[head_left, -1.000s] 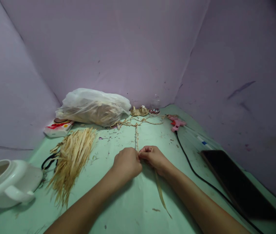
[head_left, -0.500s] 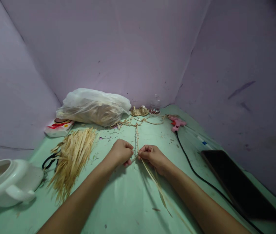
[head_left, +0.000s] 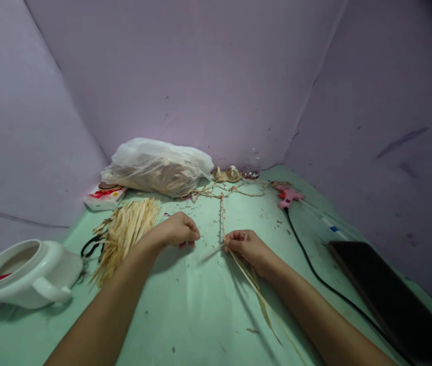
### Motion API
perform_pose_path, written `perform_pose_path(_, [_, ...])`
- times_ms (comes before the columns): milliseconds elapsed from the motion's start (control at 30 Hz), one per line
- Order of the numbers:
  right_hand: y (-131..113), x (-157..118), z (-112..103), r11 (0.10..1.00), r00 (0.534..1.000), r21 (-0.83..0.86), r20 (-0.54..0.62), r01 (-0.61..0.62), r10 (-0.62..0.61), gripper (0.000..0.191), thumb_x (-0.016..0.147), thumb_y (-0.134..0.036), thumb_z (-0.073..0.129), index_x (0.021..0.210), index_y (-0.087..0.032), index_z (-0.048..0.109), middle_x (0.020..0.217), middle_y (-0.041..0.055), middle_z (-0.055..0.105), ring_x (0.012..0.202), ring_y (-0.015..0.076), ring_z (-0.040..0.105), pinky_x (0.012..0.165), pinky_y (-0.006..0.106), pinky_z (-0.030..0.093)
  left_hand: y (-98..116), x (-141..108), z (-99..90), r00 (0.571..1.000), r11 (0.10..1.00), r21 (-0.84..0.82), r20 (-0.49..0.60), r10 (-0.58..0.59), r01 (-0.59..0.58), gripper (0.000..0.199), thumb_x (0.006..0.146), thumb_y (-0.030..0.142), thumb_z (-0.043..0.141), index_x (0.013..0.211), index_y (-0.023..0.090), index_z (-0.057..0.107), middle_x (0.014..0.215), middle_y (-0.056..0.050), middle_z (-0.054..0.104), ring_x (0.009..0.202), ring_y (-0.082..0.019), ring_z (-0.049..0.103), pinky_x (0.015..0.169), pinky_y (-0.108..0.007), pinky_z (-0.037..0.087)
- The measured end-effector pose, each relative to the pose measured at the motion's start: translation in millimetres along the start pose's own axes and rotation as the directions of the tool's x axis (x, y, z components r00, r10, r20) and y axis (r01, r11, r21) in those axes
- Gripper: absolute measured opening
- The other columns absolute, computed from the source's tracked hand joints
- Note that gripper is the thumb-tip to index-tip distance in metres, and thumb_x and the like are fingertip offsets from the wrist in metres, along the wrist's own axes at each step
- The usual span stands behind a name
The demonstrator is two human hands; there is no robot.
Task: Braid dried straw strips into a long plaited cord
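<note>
A thin twisted cord (head_left: 222, 216) of straw-coloured fibre runs toward me from the back of the table. My right hand (head_left: 248, 249) pinches its near end between thumb and fingers. Long loose fibre strips (head_left: 257, 293) trail from that hand toward the lower right. One short strand (head_left: 213, 252), smeared by motion, sticks out to the left of the pinch. Apart from the cord, my left hand (head_left: 181, 231) hovers left of it with fingers curled in and nothing visible in them. Near my left forearm lies a bundle of dry fibre strips (head_left: 130, 229).
Black-handled scissors (head_left: 92, 246) lie partly under the bundle, beside a white ceramic pot (head_left: 35, 277). A plastic bag (head_left: 158, 168) and a small box (head_left: 105, 197) sit at the back. On the right are a pink glue gun (head_left: 290, 195), its black cable (head_left: 307, 264) and a dark flat phone-like slab (head_left: 387, 295).
My left hand has moved left, away from the cord, leaving the short strand. My right hand keeps its pinch. The whole view has shifted slightly, so things appear farther right.
</note>
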State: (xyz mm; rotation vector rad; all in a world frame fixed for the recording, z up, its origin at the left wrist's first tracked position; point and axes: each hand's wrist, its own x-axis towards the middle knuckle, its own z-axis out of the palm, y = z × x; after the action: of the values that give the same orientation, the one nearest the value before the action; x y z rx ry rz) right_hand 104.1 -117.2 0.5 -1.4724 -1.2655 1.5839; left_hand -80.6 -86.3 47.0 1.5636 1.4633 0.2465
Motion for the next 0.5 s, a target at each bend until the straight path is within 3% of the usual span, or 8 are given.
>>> perform_pose_path(67, [0.4,0.4,0.5,1.0,1.0,-0.007,0.0,0.001,-0.001,0.013,0.063,-0.021,0.055,0.053,-0.015,0.05,0.035,-0.0069,0.035,0.033,0.0037,0.022,0.038,0.021,0.013,-3.3,-4.3,-20.3,0.995,1.0,0.027,-0.098,-0.004,0.006,0.013,0.059,0.022,0.055,0.064,0.011,0.061,0.053,-0.002,0.057,0.036,-0.008,0.04,0.038,-0.02,0.031])
perform_pose_path(133, [1.5,1.3,0.9,1.0,1.0,-0.012,0.004,0.006,-0.006,0.014,0.064,-0.021,0.054,0.053,-0.015,0.05,0.036,-0.0066,0.036,0.033,0.0035,0.023,0.038,0.02,0.014,-11.0,-6.8,-40.8,0.962,0.996,0.076,-0.274,-0.016,0.038,0.014,0.06,0.023,0.055,0.065,0.011,0.062,0.054,-0.002,0.057,0.037,-0.009,0.043,0.04,-0.021,0.033])
perform_pose_path(200, [3.2,2.2,1.0,1.0,1.0,-0.02,0.006,0.002,-0.002,0.014,0.064,-0.022,0.055,0.053,-0.015,0.05,0.036,-0.0066,0.035,0.033,0.0035,0.023,0.037,0.02,0.014,-22.8,-8.4,-60.5,0.898,0.987,0.133,-0.44,-0.027,0.095,0.013,0.059,0.022,0.055,0.063,0.012,0.062,0.053,-0.002,0.057,0.039,-0.01,0.046,0.043,-0.022,0.034])
perform_pose_path(300, [6.5,3.8,0.8,1.0,1.0,-0.019,0.013,-0.009,0.009,0.015,0.064,-0.025,0.056,0.054,-0.015,0.05,0.036,-0.0063,0.036,0.032,0.0036,0.023,0.036,0.02,0.013,-42.8,-11.5,-85.9,0.763,0.95,0.216,-0.646,-0.035,0.225,0.01,0.057,0.019,0.055,0.061,0.014,0.063,0.051,-0.003,0.057,0.046,-0.013,0.051,0.047,-0.022,0.035])
perform_pose_path(400, [9.4,5.5,0.5,1.0,1.0,-0.004,0.027,-0.002,0.002,0.017,0.064,-0.028,0.057,0.056,-0.015,0.05,0.037,-0.0062,0.036,0.033,0.0033,0.024,0.036,0.02,0.012,-58.1,-15.2,-102.7,0.659,0.9,0.246,-0.75,-0.059,0.36,0.013,0.057,0.018,0.054,0.063,0.016,0.065,0.054,-0.004,0.059,0.054,-0.016,0.055,0.05,-0.022,0.037])
perform_pose_path(500, [10.6,6.0,0.2,1.0,0.999,0.009,0.042,-0.01,0.009,0.019,0.064,-0.03,0.058,0.058,-0.015,0.05,0.038,-0.0062,0.037,0.033,0.003,0.024,0.036,0.02,0.012,-67.3,-17.5,-110.2,0.661,0.878,0.279,-0.749,-0.055,0.389,0.013,0.057,0.02,0.055,0.064,0.018,0.066,0.058,-0.004,0.061,0.06,-0.017,0.056,0.053,-0.022,0.038])
